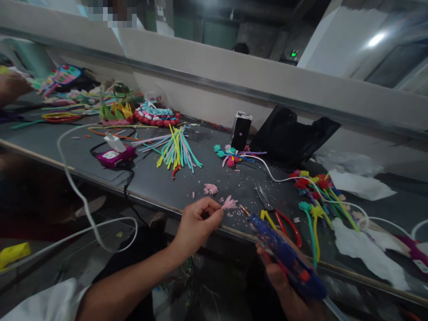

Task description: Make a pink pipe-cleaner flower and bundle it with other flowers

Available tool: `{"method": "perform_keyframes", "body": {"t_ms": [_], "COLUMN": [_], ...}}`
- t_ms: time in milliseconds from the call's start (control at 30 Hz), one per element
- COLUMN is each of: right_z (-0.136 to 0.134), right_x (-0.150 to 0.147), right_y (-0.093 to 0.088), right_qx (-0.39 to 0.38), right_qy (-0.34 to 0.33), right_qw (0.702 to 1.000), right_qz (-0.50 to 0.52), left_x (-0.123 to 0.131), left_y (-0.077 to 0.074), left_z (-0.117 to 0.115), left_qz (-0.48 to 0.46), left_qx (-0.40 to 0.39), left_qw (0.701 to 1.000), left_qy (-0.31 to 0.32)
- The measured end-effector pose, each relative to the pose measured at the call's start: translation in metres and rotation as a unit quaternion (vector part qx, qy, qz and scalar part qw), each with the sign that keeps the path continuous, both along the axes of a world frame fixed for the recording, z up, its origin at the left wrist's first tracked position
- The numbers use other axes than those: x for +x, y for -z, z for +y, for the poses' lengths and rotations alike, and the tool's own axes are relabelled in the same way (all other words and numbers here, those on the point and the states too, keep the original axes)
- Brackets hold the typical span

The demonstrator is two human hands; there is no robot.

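Observation:
Pinched between the thumb and forefinger of my left hand (200, 218) is a small pink petal piece (229, 203), its fringed end pointing right. My right hand (281, 281) grips a blue glue gun (284, 254), whose metal nozzle is just right of the petals; I cannot tell whether they touch. Behind my left hand lies a little heap of pink pieces (210, 189). Red-handled scissors (288, 227) rest on the table beyond the glue gun, beside short yellow strips (267, 218).
Pipe cleaners (179, 149) lie fanned on the grey table (154, 185). A magenta power strip (117, 156), a phone (241, 130), fuzzy flowers (230, 156), more flowers (310, 183) and a black bag (290, 136) stand around. A white cable (277, 179) crosses the table. Another person's hand (13, 87) is at far left.

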State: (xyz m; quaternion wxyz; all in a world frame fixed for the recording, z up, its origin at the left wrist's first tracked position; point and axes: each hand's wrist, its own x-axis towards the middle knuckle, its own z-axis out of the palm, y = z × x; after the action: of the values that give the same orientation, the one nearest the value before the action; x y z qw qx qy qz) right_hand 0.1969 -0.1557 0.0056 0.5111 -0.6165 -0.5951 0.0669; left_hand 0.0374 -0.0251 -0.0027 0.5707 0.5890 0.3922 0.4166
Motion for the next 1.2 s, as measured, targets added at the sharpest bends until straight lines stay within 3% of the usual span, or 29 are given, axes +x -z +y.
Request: {"method": "perform_keyframes", "body": {"t_ms": [100,167,233,333,467,567,867,1200], "right_z": [0.003,0.008,0.015,0.026,0.035,0.036,0.03,0.029], "right_x": [0.019,0.038,0.058,0.084,0.104,0.112,0.117,0.103], "right_y": [0.0,0.002,0.007,0.017,0.031,0.036,0.023,0.009], "right_qx": [0.031,0.027,-0.027,-0.156,-0.296,-0.347,-0.395,-0.415], "right_qy": [0.064,0.119,0.172,0.229,0.2,0.152,0.094,0.132], "right_qw": [0.991,0.968,0.935,0.903,0.899,0.904,0.892,0.848], "right_qz": [-0.115,-0.22,-0.308,-0.329,-0.253,-0.196,-0.2,-0.302], "left_x": [0.0,-0.001,-0.002,-0.003,-0.004,-0.006,-0.014,-0.027], "left_y": [0.0,0.0,-0.001,-0.002,-0.003,-0.004,-0.004,-0.009], "left_z": [0.001,0.001,0.001,0.002,0.004,0.006,0.012,0.018], "left_qz": [-0.007,-0.01,-0.015,-0.028,-0.057,-0.073,-0.093,-0.13], "left_qx": [-0.017,-0.028,-0.042,-0.062,-0.088,-0.097,-0.114,-0.103], "left_qw": [1.0,1.0,0.999,0.998,0.994,0.993,0.989,0.984], "left_qy": [-0.001,0.0,0.003,0.007,0.013,0.005,-0.017,-0.061]}}
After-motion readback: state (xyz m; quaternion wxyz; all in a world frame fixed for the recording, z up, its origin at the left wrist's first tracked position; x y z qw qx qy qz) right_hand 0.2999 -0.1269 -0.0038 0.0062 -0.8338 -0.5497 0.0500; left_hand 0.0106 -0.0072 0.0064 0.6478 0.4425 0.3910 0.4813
